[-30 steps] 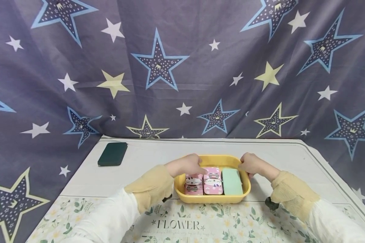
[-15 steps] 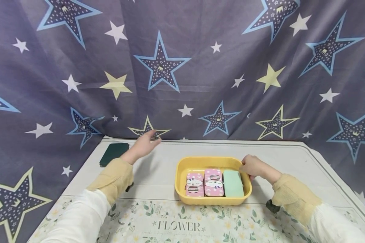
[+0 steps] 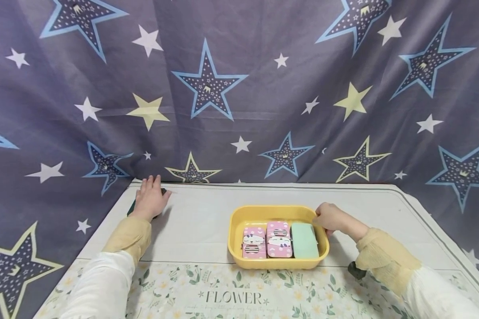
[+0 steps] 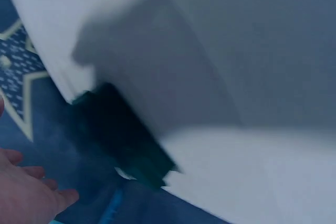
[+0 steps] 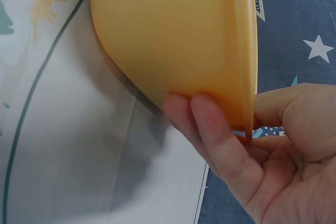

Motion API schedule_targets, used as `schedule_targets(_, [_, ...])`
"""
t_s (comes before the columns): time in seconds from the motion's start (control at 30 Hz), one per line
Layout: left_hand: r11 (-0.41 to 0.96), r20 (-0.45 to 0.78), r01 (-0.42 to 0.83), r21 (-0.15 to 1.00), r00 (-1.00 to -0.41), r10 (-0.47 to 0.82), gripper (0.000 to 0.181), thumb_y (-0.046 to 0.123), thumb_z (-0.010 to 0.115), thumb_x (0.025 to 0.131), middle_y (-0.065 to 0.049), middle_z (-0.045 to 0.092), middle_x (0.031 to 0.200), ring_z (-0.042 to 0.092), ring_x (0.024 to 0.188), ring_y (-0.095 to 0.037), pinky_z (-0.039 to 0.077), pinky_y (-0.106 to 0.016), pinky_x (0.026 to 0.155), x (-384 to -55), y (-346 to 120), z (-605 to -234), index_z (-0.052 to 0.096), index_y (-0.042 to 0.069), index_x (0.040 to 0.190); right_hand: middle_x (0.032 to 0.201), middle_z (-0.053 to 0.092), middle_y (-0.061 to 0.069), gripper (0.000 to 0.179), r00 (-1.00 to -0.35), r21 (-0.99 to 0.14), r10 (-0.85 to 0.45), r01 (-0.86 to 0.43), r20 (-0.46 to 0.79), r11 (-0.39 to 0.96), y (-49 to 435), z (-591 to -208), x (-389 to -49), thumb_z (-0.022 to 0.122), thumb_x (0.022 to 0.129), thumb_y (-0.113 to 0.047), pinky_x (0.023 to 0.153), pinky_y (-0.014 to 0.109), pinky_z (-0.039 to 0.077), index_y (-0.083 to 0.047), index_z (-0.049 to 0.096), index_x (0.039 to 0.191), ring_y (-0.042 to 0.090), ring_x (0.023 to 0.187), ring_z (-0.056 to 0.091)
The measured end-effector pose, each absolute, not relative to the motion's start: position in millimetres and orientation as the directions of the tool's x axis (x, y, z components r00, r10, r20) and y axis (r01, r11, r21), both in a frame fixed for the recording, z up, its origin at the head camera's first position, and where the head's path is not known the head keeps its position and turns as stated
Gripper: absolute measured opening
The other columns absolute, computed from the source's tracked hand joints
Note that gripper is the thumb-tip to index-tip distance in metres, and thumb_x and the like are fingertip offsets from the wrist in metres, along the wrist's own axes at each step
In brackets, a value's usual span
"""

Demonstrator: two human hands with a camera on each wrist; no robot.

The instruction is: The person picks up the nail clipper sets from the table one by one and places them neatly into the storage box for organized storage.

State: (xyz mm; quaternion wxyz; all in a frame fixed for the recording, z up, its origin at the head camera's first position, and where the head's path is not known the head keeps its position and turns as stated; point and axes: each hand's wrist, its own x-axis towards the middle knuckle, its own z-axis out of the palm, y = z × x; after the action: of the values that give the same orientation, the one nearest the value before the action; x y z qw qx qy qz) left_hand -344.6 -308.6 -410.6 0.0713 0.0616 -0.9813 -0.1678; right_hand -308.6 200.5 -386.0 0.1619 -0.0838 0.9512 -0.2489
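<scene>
At the table's far left my left hand (image 3: 151,199) hovers over a flat dark green box-like object (image 4: 123,132), fingers spread and extended. The left wrist view shows a gap between that hand (image 4: 34,190) and the green thing, which is blurred. My right hand (image 3: 335,218) grips the right end of a yellow plastic bin (image 3: 239,212). In the right wrist view its thumb is inside the rim and its fingers (image 5: 212,121) lie against the outer wall. Inside the bin are two pink cat-print tins (image 3: 254,243) and a mint green box (image 3: 304,240) at the right.
A white table cover (image 3: 199,221) with a floral band and the word FLOWER lies under everything. Behind the table hangs a purple-grey star-print curtain (image 3: 259,110). A small black thing (image 3: 357,270) sits at the right wrist.
My left hand has left the bin, where it was by the pink tins, and has moved left to the dark green object. The right hand stays on the bin's rim.
</scene>
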Motion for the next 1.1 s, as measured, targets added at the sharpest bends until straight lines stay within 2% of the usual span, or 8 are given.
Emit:
schedule_targets(0.3, [0.897,0.018,-0.23,0.377,-0.967,-0.255,0.075,0.03,0.041,0.098,-0.041,-0.001,0.146,-0.003,0.135,-0.056,0.008,-0.067,0.107,-340,-336,-428,0.001,-0.012,0.145,0.049,0.051,0.0,0.017,-0.934,-0.506,-0.234,-0.069,-0.269,0.86,201,-389,-310,0.052,0.085,-0.007,0.049,0.029,0.053,-0.004,0.058,0.069,0.011,0.042,0.055])
schedule_targets(0.47, [0.876,-0.06,-0.284,0.39,-0.957,-0.284,0.083,0.032,0.044,0.097,-0.045,0.006,0.142,0.001,0.134,-0.057,0.011,-0.065,0.108,-339,-338,-430,-0.005,-0.016,0.142,0.049,0.051,0.0,0.018,-0.936,-0.506,-0.233,-0.071,-0.263,0.86,202,-389,-310,0.051,0.084,-0.007,0.047,0.028,0.053,-0.004,0.059,0.068,0.011,0.041,0.055])
schedule_targets(0.63, [0.848,-0.097,-0.358,0.39,-0.932,-0.349,0.092,0.035,0.053,0.093,-0.047,0.017,0.137,0.016,0.129,-0.059,0.022,-0.064,0.105,-341,-335,-430,-0.006,-0.015,0.143,0.048,0.05,0.0,0.018,-0.938,-0.504,-0.229,-0.07,-0.261,0.861,202,-388,-310,0.051,0.084,-0.007,0.046,0.027,0.051,-0.004,0.058,0.067,0.011,0.041,0.054])
schedule_targets(0.83, [0.807,-0.166,-0.456,0.376,-0.89,-0.426,0.096,0.045,0.058,0.088,-0.048,0.029,0.131,0.03,0.121,-0.059,0.033,-0.062,0.097,-340,-336,-423,0.011,-0.023,0.137,0.047,0.05,-0.001,0.017,-0.939,-0.502,-0.232,-0.077,-0.253,0.861,202,-388,-309,0.052,0.084,-0.007,0.047,0.029,0.052,-0.004,0.059,0.069,0.012,0.042,0.055])
schedule_targets(0.97, [0.791,-0.216,-0.49,0.367,-0.872,-0.44,0.093,0.051,0.057,0.087,-0.046,0.031,0.13,0.032,0.121,-0.057,0.036,-0.06,0.095,-338,-340,-419,0.025,-0.025,0.133,0.048,0.05,0.0,0.017,-0.939,-0.499,-0.232,-0.077,-0.256,0.863,201,-387,-309,0.052,0.085,-0.007,0.047,0.028,0.052,-0.004,0.059,0.069,0.011,0.041,0.055])
schedule_targets(1.1, [0.781,-0.218,-0.5,0.375,-0.866,-0.45,0.093,0.053,0.059,0.085,-0.045,0.031,0.131,0.031,0.122,-0.057,0.036,-0.06,0.095,-336,-341,-417,0.032,-0.022,0.132,0.047,0.05,-0.001,0.018,-0.939,-0.495,-0.233,-0.082,-0.251,0.865,201,-387,-309,0.053,0.085,-0.007,0.046,0.027,0.051,-0.004,0.058,0.068,0.011,0.041,0.054])
